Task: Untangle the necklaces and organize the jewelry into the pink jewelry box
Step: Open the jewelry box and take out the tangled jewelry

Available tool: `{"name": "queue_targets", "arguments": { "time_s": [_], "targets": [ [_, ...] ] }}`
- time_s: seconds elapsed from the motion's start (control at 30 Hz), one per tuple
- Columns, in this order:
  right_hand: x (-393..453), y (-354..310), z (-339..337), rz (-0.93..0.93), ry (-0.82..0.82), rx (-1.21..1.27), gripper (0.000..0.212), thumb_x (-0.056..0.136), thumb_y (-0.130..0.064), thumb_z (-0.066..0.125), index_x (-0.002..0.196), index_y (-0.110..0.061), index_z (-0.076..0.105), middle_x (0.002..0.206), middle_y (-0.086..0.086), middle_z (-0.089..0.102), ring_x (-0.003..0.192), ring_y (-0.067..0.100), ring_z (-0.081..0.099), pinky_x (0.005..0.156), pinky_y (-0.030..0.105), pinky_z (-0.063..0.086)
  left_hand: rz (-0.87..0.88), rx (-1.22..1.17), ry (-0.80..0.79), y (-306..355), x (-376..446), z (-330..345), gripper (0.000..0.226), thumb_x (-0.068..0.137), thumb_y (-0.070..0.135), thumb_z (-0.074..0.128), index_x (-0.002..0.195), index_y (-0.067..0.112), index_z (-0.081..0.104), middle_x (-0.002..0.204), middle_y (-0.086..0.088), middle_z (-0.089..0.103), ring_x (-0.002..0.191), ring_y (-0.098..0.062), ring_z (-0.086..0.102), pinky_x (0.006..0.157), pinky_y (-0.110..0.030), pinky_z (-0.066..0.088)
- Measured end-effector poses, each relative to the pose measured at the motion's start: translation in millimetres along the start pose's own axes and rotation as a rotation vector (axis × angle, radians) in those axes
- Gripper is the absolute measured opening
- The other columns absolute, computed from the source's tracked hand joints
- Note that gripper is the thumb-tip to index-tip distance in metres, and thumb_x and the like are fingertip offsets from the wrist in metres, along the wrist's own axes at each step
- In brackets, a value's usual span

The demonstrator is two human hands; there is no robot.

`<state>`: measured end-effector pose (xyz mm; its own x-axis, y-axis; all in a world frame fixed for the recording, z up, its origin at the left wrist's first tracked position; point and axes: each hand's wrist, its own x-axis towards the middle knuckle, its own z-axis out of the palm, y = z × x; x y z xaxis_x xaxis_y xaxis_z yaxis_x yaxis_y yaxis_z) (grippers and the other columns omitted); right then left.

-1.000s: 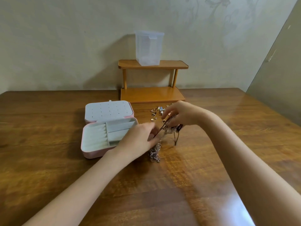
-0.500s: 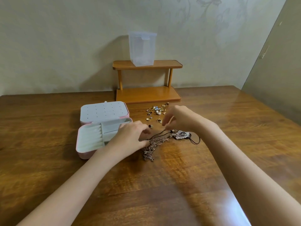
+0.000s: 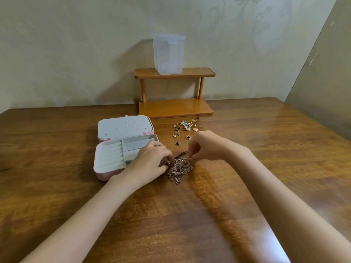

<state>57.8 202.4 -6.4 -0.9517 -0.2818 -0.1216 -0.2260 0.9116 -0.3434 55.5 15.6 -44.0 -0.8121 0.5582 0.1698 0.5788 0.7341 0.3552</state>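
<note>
Wooden table (image 3: 57,186): broad, brown, glossy, with strong grain and window glare on our right; it bears everything listed below.

Two-tier wooden shelf (image 3: 193,74): orange-brown, rounded corners, slim round posts, set at the table's far edge against a pale wall.

Plastic container (image 3: 168,54): translucent, boxy, frosted, standing upright on the shelf's top tier.

Pink jewelry box (image 3: 106,174): open, pink shell, pale grey lining. We note a lid panel dotted with small holes at the back, and a tray in front with padded ring rolls on the left and rectangular compartments on the right. It sits left of centre, just beside the tangle.

Left hand (image 3: 150,164): it crosses the box's front right corner, fingers curled down, pinching the left edge of the tangle against the table.

Right hand (image 3: 207,147): knuckles up, fingertips closed in a pinch on a strand at the tangle's upper right edge.

Tangled necklaces (image 3: 179,168): a knotted heap of rose-gold chains and linked charms with thin dark cords looping out at the top. It lies on the table between the two hands, touching both, with a tail trailing toward us.

Loose jewelry (image 3: 187,128): small gold, pearl and blue pieces scattered in front of the shelf, beyond the hands, apart from the tangle.
</note>
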Motion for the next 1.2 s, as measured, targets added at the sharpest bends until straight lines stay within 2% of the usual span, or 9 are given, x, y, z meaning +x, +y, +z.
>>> {"name": "queue_targets", "arguments": {
  "time_s": [0.13, 0.27, 0.33, 0.4, 0.57, 0.7, 0.87, 1.0, 1.2],
  "targets": [
    [-3, 15, -3, 0.070, -0.027, -0.053, 0.012, 0.077, -0.007, 0.074, 0.075, -0.017, 0.066, 0.073, -0.007, 0.058, 0.068, 0.007, 0.054, 0.055, 0.018, 0.040, 0.007, -0.007, 0.097, -1, -1, 4, 0.026, 0.088, 0.011, 0.060, 0.111, 0.020, 0.066, 0.109, 0.005, 0.062, 0.115, -0.013, 0.043, 0.099, -0.028, 0.034],
    [-5, 8, -6, -0.007, 0.039, 0.021, 0.010, 0.078, -0.008, 0.073, 0.079, -0.017, 0.068, 0.078, -0.005, 0.063, 0.073, 0.011, 0.060, 0.061, 0.018, 0.048, 0.043, -0.052, 0.251, 9, -6, 3, 0.014, 0.087, 0.016, 0.063, 0.098, 0.020, 0.070, 0.088, 0.011, 0.060, 0.091, -0.012, 0.051, 0.093, -0.036, 0.040],
    [-7, -4, -5, -0.065, 0.024, 0.056, 0.007, 0.078, -0.011, 0.073, 0.083, -0.016, 0.072, 0.078, -0.006, 0.065, 0.069, 0.004, 0.057, 0.061, 0.011, 0.045, 0.061, 0.012, 0.158, 14, -10, 3, 0.015, 0.087, 0.029, 0.063, 0.101, 0.025, 0.068, 0.090, 0.014, 0.056, 0.093, -0.010, 0.047, 0.096, -0.034, 0.034],
    [-6, -14, 3, -0.101, -0.045, 0.044, 0.008, 0.078, -0.015, 0.074, 0.086, -0.016, 0.074, 0.080, -0.005, 0.067, 0.073, 0.007, 0.058, 0.066, 0.017, 0.048, 0.057, 0.125, 0.058, 15, -14, 6, 0.025, 0.089, 0.040, 0.059, 0.111, 0.029, 0.064, 0.101, 0.012, 0.056, 0.107, -0.012, 0.041, 0.100, -0.030, 0.027],
    [-2, -17, 21, -0.064, -0.174, -0.035, 0.024, 0.076, -0.022, 0.077, 0.095, -0.016, 0.066, 0.091, 0.001, 0.063, 0.085, 0.019, 0.058, 0.069, 0.028, 0.046, 0.085, 0.211, 0.087, 14, -17, 9, 0.024, 0.091, 0.035, 0.057, 0.111, 0.025, 0.065, 0.109, 0.012, 0.060, 0.111, -0.012, 0.041, 0.098, -0.026, 0.021],
    [-12, -8, 5, -0.050, -0.189, 0.061, 0.023, 0.078, -0.017, 0.075, 0.100, -0.020, 0.067, 0.087, -0.004, 0.061, 0.082, 0.018, 0.060, 0.068, 0.028, 0.050, 0.055, -0.013, 0.194, 15, -13, -5, 0.014, 0.087, 0.025, 0.064, 0.097, 0.023, 0.073, 0.092, 0.009, 0.069, 0.091, -0.010, 0.055, 0.093, -0.027, 0.034],
    [-20, -9, -28, -0.140, -0.030, 0.312, 0.011, 0.080, -0.014, 0.072, 0.085, -0.023, 0.069, 0.084, -0.003, 0.068, 0.074, 0.012, 0.063, 0.068, 0.028, 0.053, 0.043, -0.259, 0.229, 33, 1, -37, 0.009, 0.087, 0.013, 0.064, 0.087, 0.020, 0.070, 0.077, 0.015, 0.062, 0.072, 0.010, 0.055, 0.068, 0.001, 0.038],
    [-28, -17, -45, -0.166, 0.076, 0.512, 0.005, 0.084, -0.011, 0.067, 0.087, -0.007, 0.068, 0.068, -0.005, 0.063, 0.055, -0.002, 0.054, 0.055, 0.014, 0.044, -0.030, -0.501, 0.226, 46, 13, -62, 0.010, 0.091, 0.013, 0.058, 0.088, 0.020, 0.064, 0.084, 0.007, 0.065, 0.076, 0.001, 0.062, 0.067, -0.005, 0.047],
    [-32, -20, -58, -0.201, 0.141, 0.783, 0.002, 0.085, -0.006, 0.064, 0.084, -0.004, 0.064, 0.066, 0.001, 0.063, 0.058, 0.008, 0.054, 0.055, 0.020, 0.041, -0.200, -1.069, 0.139, 52, 17, -73, 0.009, 0.094, 0.009, 0.054, 0.095, 0.013, 0.062, 0.087, -0.003, 0.068, 0.080, -0.009, 0.068, 0.074, -0.022, 0.057]
  ]
}}
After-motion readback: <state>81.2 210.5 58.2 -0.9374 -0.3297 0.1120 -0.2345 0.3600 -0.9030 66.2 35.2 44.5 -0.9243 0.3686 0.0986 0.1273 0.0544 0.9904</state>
